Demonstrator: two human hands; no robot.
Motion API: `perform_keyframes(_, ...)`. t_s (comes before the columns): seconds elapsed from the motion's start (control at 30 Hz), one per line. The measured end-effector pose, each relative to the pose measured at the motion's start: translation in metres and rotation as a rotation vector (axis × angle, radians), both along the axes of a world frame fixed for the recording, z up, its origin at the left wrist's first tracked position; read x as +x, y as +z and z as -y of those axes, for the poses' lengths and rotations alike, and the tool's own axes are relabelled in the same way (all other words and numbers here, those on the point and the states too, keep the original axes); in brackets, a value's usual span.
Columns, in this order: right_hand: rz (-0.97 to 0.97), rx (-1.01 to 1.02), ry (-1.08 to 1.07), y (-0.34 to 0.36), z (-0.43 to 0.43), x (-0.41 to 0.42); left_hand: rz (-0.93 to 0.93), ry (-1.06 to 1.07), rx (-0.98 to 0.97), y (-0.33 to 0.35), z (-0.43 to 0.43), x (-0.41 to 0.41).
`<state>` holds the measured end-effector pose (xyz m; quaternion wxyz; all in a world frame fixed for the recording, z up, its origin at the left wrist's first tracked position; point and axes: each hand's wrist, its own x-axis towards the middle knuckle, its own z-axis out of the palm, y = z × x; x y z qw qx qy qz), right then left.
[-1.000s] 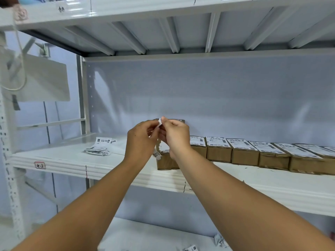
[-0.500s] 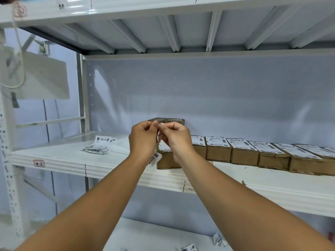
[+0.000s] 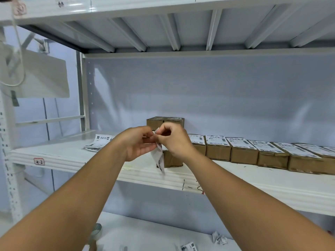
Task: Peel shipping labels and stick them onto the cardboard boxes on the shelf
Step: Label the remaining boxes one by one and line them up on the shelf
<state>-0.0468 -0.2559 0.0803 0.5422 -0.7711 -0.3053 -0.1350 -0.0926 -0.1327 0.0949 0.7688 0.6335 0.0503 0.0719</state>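
My left hand (image 3: 138, 144) and my right hand (image 3: 175, 140) meet in front of the shelf, both pinching a white shipping label (image 3: 159, 156) whose lower part hangs down curled. Behind them a row of brown cardboard boxes (image 3: 243, 151) runs to the right along the white shelf (image 3: 235, 180), each with a label on top. A taller stack of boxes (image 3: 165, 121) stands behind my hands. The nearest box (image 3: 172, 160) is partly hidden by my right hand. A pile of loose labels (image 3: 98, 143) lies on the shelf to the left.
The upper shelf (image 3: 163, 8) hangs overhead. A white upright post (image 3: 82, 91) stands at the back left. On the lower shelf lie crumpled backing paper (image 3: 219, 239), a label scrap (image 3: 188, 247) and a tape roll (image 3: 96, 230).
The label's lower part has come away and hangs lower below my hands than before. My hands have shifted slightly lower and stay together.
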Motion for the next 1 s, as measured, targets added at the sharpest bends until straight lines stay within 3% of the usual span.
perform_keyframes(0.1, 0.022, -0.047, -0.006, 0.0, -0.001, -0.001, -0.049, -0.038, -0.005, -0.002, -0.007, -0.001)
perform_keyframes(0.27, 0.03, -0.174, 0.002, -0.004, 0.0, 0.002, -0.201, -0.099, 0.313, -0.002, -0.015, -0.005)
perform_keyframes(0.37, 0.053, -0.232, -0.007, -0.004, -0.001, 0.002, -0.206, -0.075, 0.389, -0.002, -0.015, -0.005)
perform_keyframes(0.57, -0.067, -0.076, 0.125, -0.003, -0.001, 0.001, -0.186, -0.048, 0.364, -0.004, -0.019, -0.006)
perform_keyframes(0.77, -0.102, 0.081, 0.085, -0.002, -0.002, 0.002, -0.041, 0.037, 0.382, -0.009, -0.008, -0.007)
perform_keyframes(1.0, -0.114, 0.02, 0.124, 0.001, 0.0, 0.001, -0.01, 0.08, 0.432, -0.003, -0.013, -0.013)
